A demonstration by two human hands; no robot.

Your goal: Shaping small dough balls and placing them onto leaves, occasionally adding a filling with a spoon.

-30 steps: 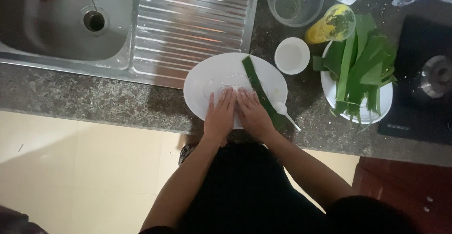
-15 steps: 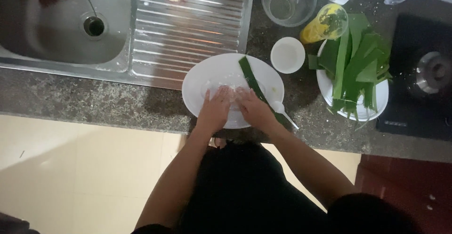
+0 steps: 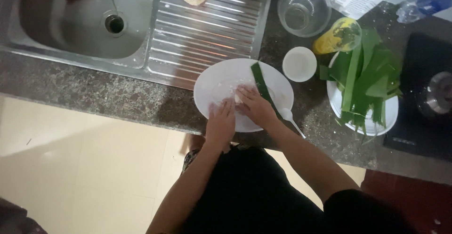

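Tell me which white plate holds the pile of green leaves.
The white plate on the right, beside the small white bowl; the other plate, under both hands, carries one leaf strip.

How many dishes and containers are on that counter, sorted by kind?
White plates: 2, one under the hands, one under the green leaves
Small white bowl: 1
Clear glass bowl: 1
Yellow-filled cup: 1
Total: 5
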